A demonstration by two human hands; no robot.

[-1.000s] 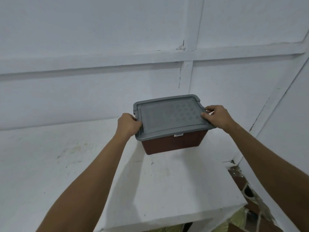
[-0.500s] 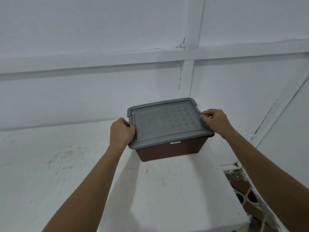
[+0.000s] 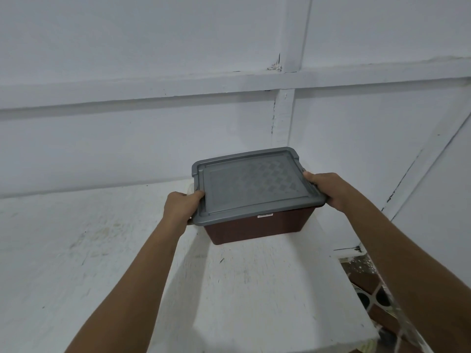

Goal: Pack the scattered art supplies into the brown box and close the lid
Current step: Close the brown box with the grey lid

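1. Brown box [image 3: 257, 229] with grey lid [image 3: 254, 183] seated flat on top; sits at the far right of the white bench [image 3: 254, 289], close to the wall corner.
2. Held at both short ends: left hand [image 3: 182, 207] wrapped over the lid's left edge, thumb on top, fingers curled below the rim; right hand [image 3: 328, 188] clamped the same way over the right edge.
3. Each grip closed firmly on the lid-and-rim, neither slack nor open.
4. Box base close to the bench; impossible to tell whether resting on it or just lifted clear.
5. Judged stage: packing done, lid on, only pressing or latching left.
6. Risk: uneven pressure from one side, popping the opposite edge up instead of seating it.
7. Risk: a latch not fully caught at either end, so the lid could come loose when carried.
8. Risk: bench drops away just right of the box, so a shove rightward could tip it off toward the patterned floor [image 3: 377, 299] below.
9. Hidden: contents entirely, so no confirming that all supplies are inside.
10. Hidden: side latches, covered by both hands; far edge of the lid hard to read for gaps.
11. Small white label [image 3: 265, 215] under the near lid edge, too small to read.
12. No loose supplies in view on the bench; its near and left parts cut off by the frame.
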